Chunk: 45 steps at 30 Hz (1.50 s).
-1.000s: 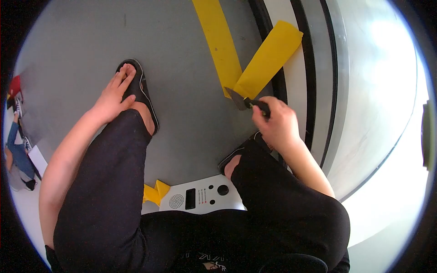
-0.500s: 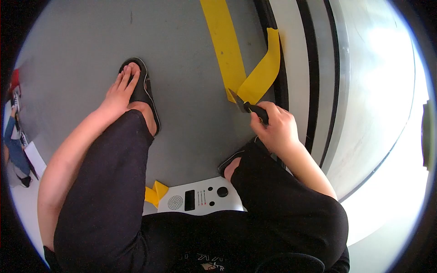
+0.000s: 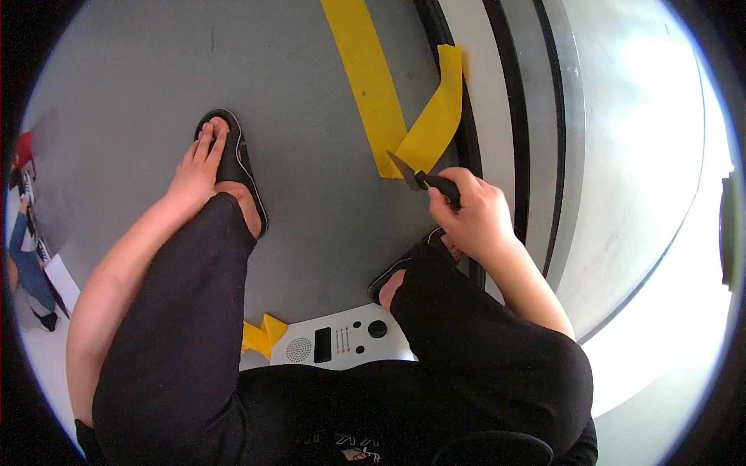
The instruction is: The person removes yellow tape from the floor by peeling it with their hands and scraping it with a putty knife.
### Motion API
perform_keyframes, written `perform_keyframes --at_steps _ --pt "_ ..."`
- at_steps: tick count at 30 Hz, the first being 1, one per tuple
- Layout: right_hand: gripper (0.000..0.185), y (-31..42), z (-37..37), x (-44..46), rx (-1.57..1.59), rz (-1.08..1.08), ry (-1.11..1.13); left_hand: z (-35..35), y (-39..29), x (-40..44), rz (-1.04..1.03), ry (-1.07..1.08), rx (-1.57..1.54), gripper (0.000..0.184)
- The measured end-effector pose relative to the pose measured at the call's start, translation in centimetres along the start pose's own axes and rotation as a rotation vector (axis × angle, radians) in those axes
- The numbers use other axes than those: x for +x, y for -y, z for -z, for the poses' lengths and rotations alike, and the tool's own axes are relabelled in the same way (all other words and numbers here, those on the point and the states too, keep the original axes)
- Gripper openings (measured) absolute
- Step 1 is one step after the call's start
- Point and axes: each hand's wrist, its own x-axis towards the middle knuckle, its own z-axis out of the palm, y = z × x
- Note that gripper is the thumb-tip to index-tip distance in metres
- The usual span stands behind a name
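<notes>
While the right hand (image 3: 482, 217) pinches the handle of the scraper (image 3: 403, 171) between thumb and curled fingers, head view, the blade sits at the lower corner of the yellow tape (image 3: 361, 85). Location of tape: main run flat on the grey floor (image 3: 311, 194); beside it, a loose strip (image 3: 435, 116) meets it at the blade and slants up to the black trim (image 3: 468, 147), its far end bent.

Left hand (image 3: 193, 180): laid on the shoe (image 3: 231, 163), fingers straight and slightly spread, gripping nothing; it gives the tape no hold.

Risks, as judged. With tape unheld, a hard push could pucker it or tear the corner. A steep blade could score the floor; its exact angle and whether it is under the tape cannot be told. A slip could carry the edge off the corner, though the left hand is well apart from it. The loose strip could curl and stick to the trim, or onto itself, as the crumpled tape (image 3: 264, 335) by the white panel (image 3: 299, 349) appears to have done.
</notes>
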Motion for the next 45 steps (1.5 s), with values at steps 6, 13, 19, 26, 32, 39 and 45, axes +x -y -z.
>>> perform_keyframes --at_steps 6,13,19,26,32,39,45 --pt "0.029 -0.9 -0.2 -0.3 0.063 -0.107 0.118 0.0 0.3 0.5 -0.013 -0.030 -0.058 0.111" --pt "0.028 -1.3 -0.2 -0.9 -0.048 0.044 0.106 -1.1 1.0 0.7 -0.045 -0.056 -0.042 0.117" --pt "0.026 -0.9 -0.7 -1.0 -0.037 0.067 0.128 -2.9 2.4 0.8 -0.088 -0.122 -0.053 0.113" --pt "0.029 0.1 -0.4 -0.6 -0.141 0.159 0.166 -2.0 1.7 0.6 -0.022 -0.031 -0.112 0.099" --pt "0.027 0.7 -0.5 -0.5 -0.157 0.204 0.230 -3.0 2.4 1.1 -0.078 -0.088 -0.090 0.104" --pt "0.026 1.0 0.1 0.4 -0.209 0.224 0.209 -3.1 3.3 1.1 -0.105 -0.086 -0.044 0.103" --pt "0.027 1.4 1.4 0.1 -0.214 0.159 0.234 -3.2 2.7 0.8 -0.082 -0.054 -0.027 0.103"
